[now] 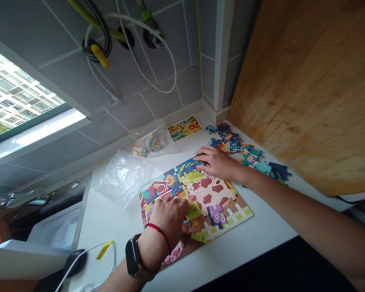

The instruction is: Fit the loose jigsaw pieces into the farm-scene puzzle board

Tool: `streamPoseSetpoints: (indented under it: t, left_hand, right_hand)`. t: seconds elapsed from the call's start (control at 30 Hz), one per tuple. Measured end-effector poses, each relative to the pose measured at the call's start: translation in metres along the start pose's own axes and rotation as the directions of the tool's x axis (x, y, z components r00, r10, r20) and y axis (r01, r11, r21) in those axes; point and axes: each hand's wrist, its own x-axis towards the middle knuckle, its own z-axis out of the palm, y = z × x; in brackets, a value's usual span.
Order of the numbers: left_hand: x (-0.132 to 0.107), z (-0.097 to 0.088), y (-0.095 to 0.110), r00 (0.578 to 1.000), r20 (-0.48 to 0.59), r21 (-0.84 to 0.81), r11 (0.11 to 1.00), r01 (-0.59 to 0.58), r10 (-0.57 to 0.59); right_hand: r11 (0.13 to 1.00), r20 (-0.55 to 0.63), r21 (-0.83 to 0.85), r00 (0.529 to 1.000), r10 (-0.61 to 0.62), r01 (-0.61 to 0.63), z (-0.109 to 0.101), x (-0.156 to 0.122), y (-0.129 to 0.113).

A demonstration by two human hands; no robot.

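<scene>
Jigsaw puzzle point(218, 190), laid flat on bench point(99, 219); judged light, stiff, best held by opposite edges. Left hand point(168, 217) curled over it, right hand point(214, 161) loosely bent at its far edge; grips cannot be told.

1. A free strip of worktop point(231, 248) runs along the near edge of the puzzle point(211, 190).
2. More room opens left of it, between the crumpled bag point(121, 176) and the white cable point(114, 257).
3. Beyond the far edge, the filled bag point(152, 142) and picture card point(185, 129) stand before the wall point(161, 103).
4. Past the right hand point(214, 162), loose pieces point(251, 153) and the wooden panel point(301, 97) block the way.
</scene>
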Motion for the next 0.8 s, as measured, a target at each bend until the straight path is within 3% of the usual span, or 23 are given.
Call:
streamPoseSetpoints:
  t: [0.3,0.53,0.8]
  left_hand:
    - [0.004,0.000,-0.008,1.000,-0.011,-0.059,0.998,0.000,0.000]
    - [0.013,-0.006,-0.018,0.976,-0.207,-0.182,0.983,0.029,-0.067]
    - [0.009,-0.015,-0.044,0.944,-0.325,-0.204,0.971,-0.128,0.056]
  right_hand:
    - [1.000,0.015,-0.004,1.000,0.012,-0.011,0.000,0.000,-0.001]
    - [1.000,0.005,-0.010,1.000,0.026,-0.026,0.000,0.000,-0.001]
    - [1.000,-0.006,-0.006,1.000,0.015,-0.015,0.002,0.000,0.001]
